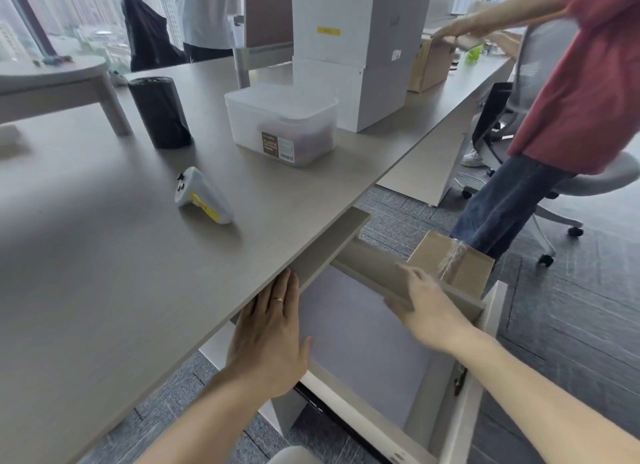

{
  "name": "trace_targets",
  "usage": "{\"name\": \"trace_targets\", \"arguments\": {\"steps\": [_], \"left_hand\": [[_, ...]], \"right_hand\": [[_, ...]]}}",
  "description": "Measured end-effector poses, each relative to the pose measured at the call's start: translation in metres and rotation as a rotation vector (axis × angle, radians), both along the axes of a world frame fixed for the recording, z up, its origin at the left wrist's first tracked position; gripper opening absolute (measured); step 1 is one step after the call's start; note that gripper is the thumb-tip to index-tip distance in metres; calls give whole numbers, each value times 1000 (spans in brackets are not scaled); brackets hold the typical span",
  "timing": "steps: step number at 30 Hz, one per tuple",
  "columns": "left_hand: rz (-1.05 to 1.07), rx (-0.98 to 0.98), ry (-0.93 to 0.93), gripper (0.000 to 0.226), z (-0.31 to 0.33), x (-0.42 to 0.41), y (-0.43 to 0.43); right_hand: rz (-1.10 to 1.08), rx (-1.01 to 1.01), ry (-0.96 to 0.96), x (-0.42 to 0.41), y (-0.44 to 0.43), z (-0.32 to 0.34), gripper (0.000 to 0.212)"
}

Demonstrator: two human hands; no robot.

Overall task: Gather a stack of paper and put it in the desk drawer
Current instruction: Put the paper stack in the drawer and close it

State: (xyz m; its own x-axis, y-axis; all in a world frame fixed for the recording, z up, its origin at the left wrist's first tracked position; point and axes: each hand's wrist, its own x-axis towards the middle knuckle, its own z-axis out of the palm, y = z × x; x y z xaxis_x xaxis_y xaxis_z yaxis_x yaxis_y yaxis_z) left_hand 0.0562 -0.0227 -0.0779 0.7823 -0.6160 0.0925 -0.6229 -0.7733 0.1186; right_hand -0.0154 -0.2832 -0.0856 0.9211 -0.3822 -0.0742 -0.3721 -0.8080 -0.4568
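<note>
We see the stack of paper lying flat on the bottom of the open drawer, a pale grey sheet on top that fills most of the floor of it. The drawer is pulled out from under the table, its white front edge towards us. Our left hand is spread flat with the fingers together, the palm down at the left edge of the paper, the fingertips reaching up to the table's underside rail; this grip is open and clasps nothing, and a ring shows on one finger. Our right hand is at the far right corner of the drawer, the fingers loosely curled over a beige board-like piece at the back; whether this grip truly clasps the piece or only rests on it we cannot tell, as the hand is blurred. Just behind the drawer stands a cardboard box with clear tape on it. On the table lie a white handheld device with a yellow label, a black roll standing upright, a lidded clear plastic container, and stacked white boxes beyond it. At the right stands a person in a red shirt beside a grey office chair.
</note>
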Motion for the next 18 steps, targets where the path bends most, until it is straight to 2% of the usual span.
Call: {"name": "trace_targets", "arguments": {"steps": [2, 3, 6, 7, 10, 18], "left_hand": [[8, 20, -1, 98, 0, 1, 1], [15, 18, -13, 98, 0, 1, 1], [16, 4, 34, 96, 2, 1, 1], [19, -5, 54, 95, 4, -1, 1], [21, -24, 94, 91, 7, -12, 1], [89, -175, 258, 91, 13, -20, -3]], "right_hand": [[-159, -38, -183, -41, -11, 18, 76], [-265, -10, -201, -62, -18, 23, 79], [-472, 284, -49, -106, -20, 19, 86], [-469, 351, -10, -111, -16, 13, 80], [-471, 375, -47, -104, -5, 0, 65], [-457, 565, -84, -60, 20, -6, 64]]}}
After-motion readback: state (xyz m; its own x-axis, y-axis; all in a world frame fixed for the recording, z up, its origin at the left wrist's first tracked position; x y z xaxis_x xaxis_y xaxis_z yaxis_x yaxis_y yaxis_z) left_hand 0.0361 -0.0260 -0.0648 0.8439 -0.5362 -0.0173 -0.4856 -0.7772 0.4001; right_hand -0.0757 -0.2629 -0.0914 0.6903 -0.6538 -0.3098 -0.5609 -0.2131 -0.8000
